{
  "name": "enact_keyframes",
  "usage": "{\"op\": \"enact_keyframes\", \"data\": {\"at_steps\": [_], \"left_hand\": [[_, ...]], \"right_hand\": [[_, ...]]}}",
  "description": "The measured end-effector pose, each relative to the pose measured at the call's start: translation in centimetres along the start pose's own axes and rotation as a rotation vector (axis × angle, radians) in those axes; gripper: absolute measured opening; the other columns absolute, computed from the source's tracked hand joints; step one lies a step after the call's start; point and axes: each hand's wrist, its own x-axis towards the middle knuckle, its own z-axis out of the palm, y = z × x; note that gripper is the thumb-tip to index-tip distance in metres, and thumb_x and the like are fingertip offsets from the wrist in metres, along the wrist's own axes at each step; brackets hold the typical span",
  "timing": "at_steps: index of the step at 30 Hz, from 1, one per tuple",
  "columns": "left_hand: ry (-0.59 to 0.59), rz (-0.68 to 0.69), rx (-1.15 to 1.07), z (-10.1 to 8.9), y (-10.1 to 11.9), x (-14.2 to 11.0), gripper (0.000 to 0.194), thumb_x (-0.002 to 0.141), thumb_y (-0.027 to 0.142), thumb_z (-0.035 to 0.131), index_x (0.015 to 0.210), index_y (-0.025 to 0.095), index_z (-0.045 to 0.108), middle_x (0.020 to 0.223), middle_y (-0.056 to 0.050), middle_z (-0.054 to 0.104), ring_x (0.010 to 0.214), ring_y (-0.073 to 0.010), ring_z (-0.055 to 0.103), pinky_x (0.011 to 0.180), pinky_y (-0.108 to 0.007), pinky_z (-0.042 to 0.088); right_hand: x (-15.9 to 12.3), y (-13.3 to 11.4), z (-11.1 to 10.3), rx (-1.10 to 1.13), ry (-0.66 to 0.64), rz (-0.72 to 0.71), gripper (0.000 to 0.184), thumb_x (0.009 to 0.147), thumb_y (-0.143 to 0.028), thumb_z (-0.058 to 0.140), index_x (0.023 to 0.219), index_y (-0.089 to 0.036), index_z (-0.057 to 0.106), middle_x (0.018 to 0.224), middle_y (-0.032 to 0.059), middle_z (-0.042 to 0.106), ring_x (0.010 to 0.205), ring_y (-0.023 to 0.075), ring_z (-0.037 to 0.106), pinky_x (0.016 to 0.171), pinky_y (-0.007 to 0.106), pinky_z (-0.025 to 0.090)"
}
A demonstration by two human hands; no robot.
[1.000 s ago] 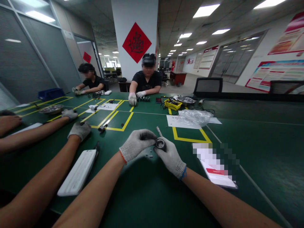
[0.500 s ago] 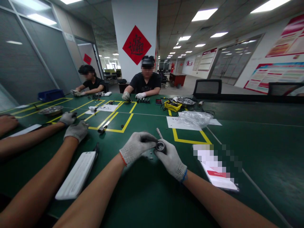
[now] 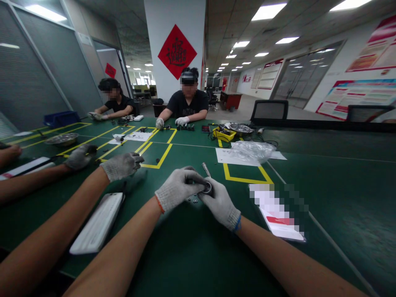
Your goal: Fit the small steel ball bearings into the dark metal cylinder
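Note:
Over the green table, my gloved right hand (image 3: 222, 203) is closed around a small round dark part with a metal rim (image 3: 208, 188), its hollow face turned up toward me. My gloved left hand (image 3: 177, 189) has thumb and fingers brought together at the left rim of that part. Its fingertips cover some of the opening, and whatever they pinch is hidden. A slim silver rod-like piece (image 3: 206, 169) shows just beyond my right hand; whether it touches the glove I cannot tell. Several tiny metal nuts or rings (image 3: 194, 201) lie on the table beneath my hands.
A co-worker's gloved hand (image 3: 122, 166) reaches in from the left, beside a white box-like device (image 3: 98, 225). A phone (image 3: 283, 225) lies right. Farther back are a plastic bag (image 3: 252, 152), a yellow tray (image 3: 223, 135) with cables, and a metal bowl (image 3: 62, 139). Two people sit opposite.
My left fingertips have moved right, farther over the round part, which is tilted a little more. The co-worker's near hand has reached forward and right, over the dark cylinder on the table.

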Motion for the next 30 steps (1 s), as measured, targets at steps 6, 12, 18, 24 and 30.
{"op": "enact_keyframes", "data": {"at_steps": [6,12,18,24,30], "left_hand": [[0.016,0.009,0.147,0.1,0.5,-0.2,0.005,0.081,0.020,0.081,0.086,0.020,0.083,0.088,-0.002,0.070,0.078,-0.0145,0.065,0.069,-0.026,0.049],[0.012,0.010,0.175,0.2,0.8,-0.3,0.005,0.081,0.021,0.082,0.086,0.021,0.083,0.089,-0.002,0.070,0.078,-0.0145,0.064,0.070,-0.026,0.050],[-0.037,-0.027,0.135,0.3,0.9,-0.3,0.005,0.082,0.021,0.080,0.085,0.019,0.083,0.091,-0.003,0.070,0.080,-0.0153,0.065,0.072,-0.027,0.051],[-0.055,-0.054,0.339,0.2,1.9,-0.3,0.004,0.083,0.022,0.077,0.084,0.020,0.081,0.091,-0.004,0.070,0.082,-0.0182,0.066,0.074,-0.030,0.051],[0.022,-0.122,0.379,0.9,2.1,-0.5,0.013,0.078,0.024,0.079,0.087,0.018,0.073,0.090,-0.004,0.067,0.080,-0.0195,0.062,0.073,-0.032,0.051]], "right_hand": [[-0.1,-0.3,0.0,-0.010,-0.001,-0.021,0.004,0.078,-0.023,0.060,0.078,-0.021,0.056,0.072,-0.0022,0.059,0.069,0.0168,0.053,0.064,0.029,0.041],[-0.1,-0.3,0.0,-0.024,-0.005,-0.024,0.002,0.080,-0.022,0.060,0.081,-0.021,0.058,0.075,-0.0010,0.063,0.075,0.0183,0.057,0.069,0.030,0.045],[-0.1,-0.4,0.0,-0.017,-0.029,-0.021,0.006,0.082,-0.026,0.062,0.081,-0.021,0.058,0.076,-0.0008,0.063,0.074,0.0186,0.057,0.070,0.032,0.045],[-0.1,-0.3,0.0,-0.033,-0.045,0.001,0.006,0.080,-0.023,0.063,0.080,-0.021,0.057,0.074,-0.0021,0.061,0.071,0.0170,0.055,0.066,0.030,0.042],[-0.2,-0.6,0.0,-0.069,-0.041,-0.041,0.005,0.079,-0.018,0.060,0.082,-0.020,0.058,0.077,0.0000,0.063,0.071,0.0175,0.056,0.064,0.030,0.041]]}}
